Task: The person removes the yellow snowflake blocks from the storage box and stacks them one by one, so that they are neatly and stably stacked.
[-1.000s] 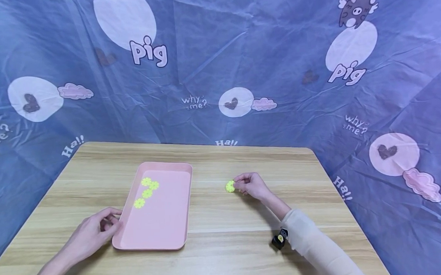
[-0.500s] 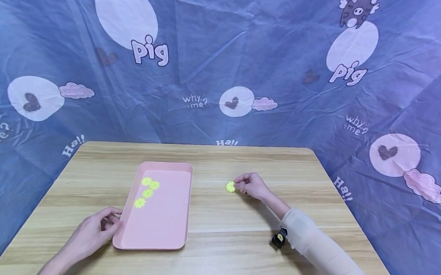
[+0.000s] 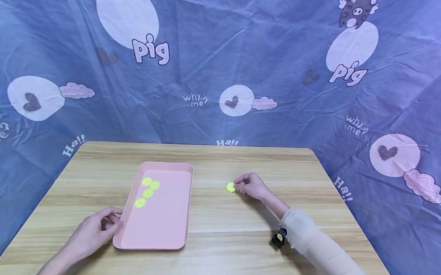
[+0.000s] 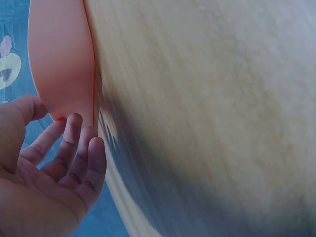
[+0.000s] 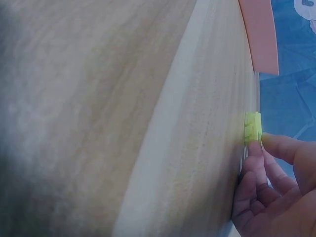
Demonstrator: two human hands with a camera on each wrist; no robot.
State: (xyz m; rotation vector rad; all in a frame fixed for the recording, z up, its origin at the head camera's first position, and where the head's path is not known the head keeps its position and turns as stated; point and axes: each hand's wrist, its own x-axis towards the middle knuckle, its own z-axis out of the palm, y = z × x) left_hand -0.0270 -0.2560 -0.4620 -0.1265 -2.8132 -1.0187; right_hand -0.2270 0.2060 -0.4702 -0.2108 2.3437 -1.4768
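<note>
My left hand point(image 3: 97, 231) rests its fingertips against the near left side of a shallow pink tray point(image 3: 154, 228). In the left wrist view the thumb lies at the rim of the tray point(image 4: 61, 59), and the loosely bent fingers touch its outer wall. Several flat yellow snowflake discs point(image 3: 147, 193) lie in a crooked row in the tray's left half. Right of the tray, my right hand point(image 3: 253, 186) pinches a yellow snowflake disc point(image 3: 230, 187) between thumb and fingers, low over the table. Seen edge-on in the right wrist view, this disc point(image 5: 253, 128) has notched edges.
A wooden table point(image 3: 218, 256) carries the tray, with bare surface between tray and right hand. A small black device point(image 3: 278, 238) sits at my right sleeve cuff. A blue printed curtain point(image 3: 202, 64) hangs behind and at both sides of the table.
</note>
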